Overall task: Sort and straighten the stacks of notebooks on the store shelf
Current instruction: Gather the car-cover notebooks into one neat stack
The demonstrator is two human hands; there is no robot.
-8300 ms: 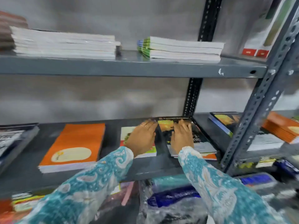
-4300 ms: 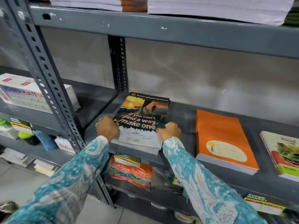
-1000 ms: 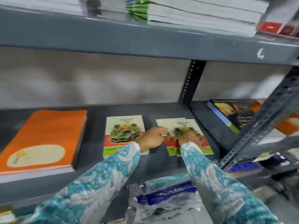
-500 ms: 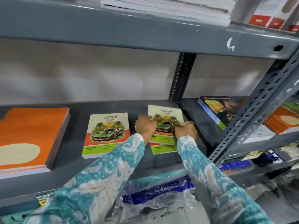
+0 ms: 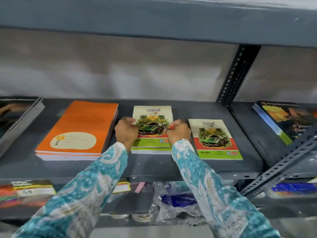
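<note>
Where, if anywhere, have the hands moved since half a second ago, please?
Yes: leftward, away from the upright post, onto the car notebooks beside the orange stack.

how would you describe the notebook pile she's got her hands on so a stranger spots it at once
On the grey middle shelf, right of the thick orange stack, lies a green-car "travel" stack. Unlike its lone twin further right, it is thicker and gripped at both sides.

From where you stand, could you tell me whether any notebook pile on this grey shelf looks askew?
Yes: the green car-cover notebook pile on the right sits turned at a slant and nearer the shelf's front edge than the matching pile between the left hand and right hand. The orange notebook stack also lies angled.
</note>
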